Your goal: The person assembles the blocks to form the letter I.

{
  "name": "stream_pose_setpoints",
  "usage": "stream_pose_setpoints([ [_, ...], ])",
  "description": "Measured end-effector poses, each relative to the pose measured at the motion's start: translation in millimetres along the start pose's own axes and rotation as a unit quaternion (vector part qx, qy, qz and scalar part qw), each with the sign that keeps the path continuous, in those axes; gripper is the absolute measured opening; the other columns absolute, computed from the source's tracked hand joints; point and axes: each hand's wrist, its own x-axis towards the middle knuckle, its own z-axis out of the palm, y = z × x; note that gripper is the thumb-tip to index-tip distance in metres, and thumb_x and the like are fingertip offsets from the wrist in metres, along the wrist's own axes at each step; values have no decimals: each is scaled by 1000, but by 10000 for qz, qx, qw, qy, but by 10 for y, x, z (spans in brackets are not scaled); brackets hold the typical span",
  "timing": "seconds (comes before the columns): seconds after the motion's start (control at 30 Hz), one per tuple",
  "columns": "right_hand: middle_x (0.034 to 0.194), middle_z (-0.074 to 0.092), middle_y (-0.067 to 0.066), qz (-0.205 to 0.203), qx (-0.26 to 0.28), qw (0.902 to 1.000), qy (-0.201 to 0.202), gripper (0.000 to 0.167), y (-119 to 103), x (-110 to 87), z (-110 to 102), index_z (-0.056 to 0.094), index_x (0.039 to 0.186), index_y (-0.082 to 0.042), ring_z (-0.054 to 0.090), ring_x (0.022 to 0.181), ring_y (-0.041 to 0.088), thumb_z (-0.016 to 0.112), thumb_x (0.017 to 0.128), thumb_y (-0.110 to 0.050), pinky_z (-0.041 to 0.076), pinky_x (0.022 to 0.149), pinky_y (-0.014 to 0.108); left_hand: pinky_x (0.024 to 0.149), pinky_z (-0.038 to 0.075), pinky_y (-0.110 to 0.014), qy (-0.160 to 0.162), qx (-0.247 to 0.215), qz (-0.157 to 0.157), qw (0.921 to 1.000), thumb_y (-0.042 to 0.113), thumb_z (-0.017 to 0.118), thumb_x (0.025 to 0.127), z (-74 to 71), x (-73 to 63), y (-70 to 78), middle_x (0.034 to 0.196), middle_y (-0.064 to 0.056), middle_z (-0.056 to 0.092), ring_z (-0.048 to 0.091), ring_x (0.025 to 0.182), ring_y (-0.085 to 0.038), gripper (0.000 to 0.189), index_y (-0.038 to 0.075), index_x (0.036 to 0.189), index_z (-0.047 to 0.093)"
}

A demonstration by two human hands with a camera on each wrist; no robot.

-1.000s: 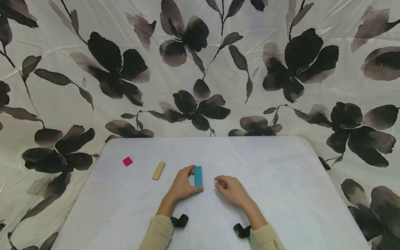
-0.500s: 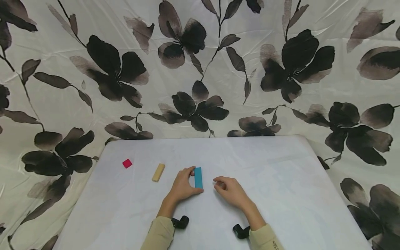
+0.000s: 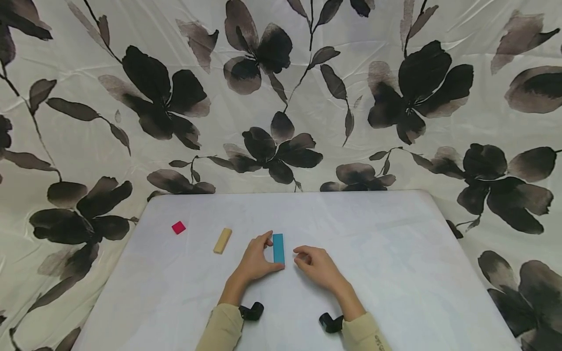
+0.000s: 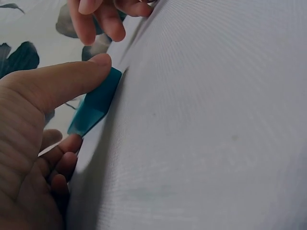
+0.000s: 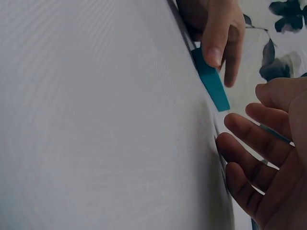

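A blue rectangular block (image 3: 278, 248) lies lengthwise away from the person on the white table. My left hand (image 3: 255, 258) holds it by its two ends, thumb at the near end and fingertips at the far end. In the left wrist view the thumb (image 4: 72, 79) presses against one end of the blue block (image 4: 98, 103). Just to the right, my right hand (image 3: 319, 265) hovers with loosely bent fingers, apart from the block and holding nothing. From the right wrist, its spread fingers (image 5: 252, 139) show below the block (image 5: 211, 81).
On the white table (image 3: 373, 234), a yellow block (image 3: 222, 241) lies left of the left hand. Farther left is a small red block (image 3: 178, 227). A floral cloth (image 3: 342, 161) hangs behind the table's far edge.
My right hand has shifted slightly left, closer to the blue block. The left hand stays on the block, which has not visibly moved on the table.
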Motion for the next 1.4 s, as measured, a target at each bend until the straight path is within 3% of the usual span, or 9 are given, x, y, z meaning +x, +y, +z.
stream_pose_setpoints([
  [0.3, 98, 68, -5, -43, 6, 10000, 67, 27, 18, 60, 85, 67, 118, -9, 58, 72, 4, 65, 94, -21, 49, 67, 27, 87, 43, -41, -14, -68, 109, 9999, 38, 89, 67, -10, -17, -37, 107, 0, 56, 50, 101, -20, 92, 2, 140, 47],
  [0.83, 87, 65, -8, -209, -45, 9998, 59, 29, -12, 211, 159, 67, 118, -9, 54, 65, 4, 68, 92, -19, 46, 61, 25, 86, 43, -40, -19, -124, 31, 9999, 38, 89, 66, -11, -20, -25, 105, 1, 55, 48, 99, -19, 91, 1, 139, 48],
  [1.4, 87, 66, -9, -39, -233, 9997, 40, 34, -47, 298, 213, 66, 122, -13, 53, 65, 5, 70, 91, -24, 44, 60, 26, 85, 43, -39, 49, -117, 91, 9999, 42, 88, 66, -6, -22, -30, 103, 3, 55, 48, 97, -17, 92, 2, 138, 49],
])
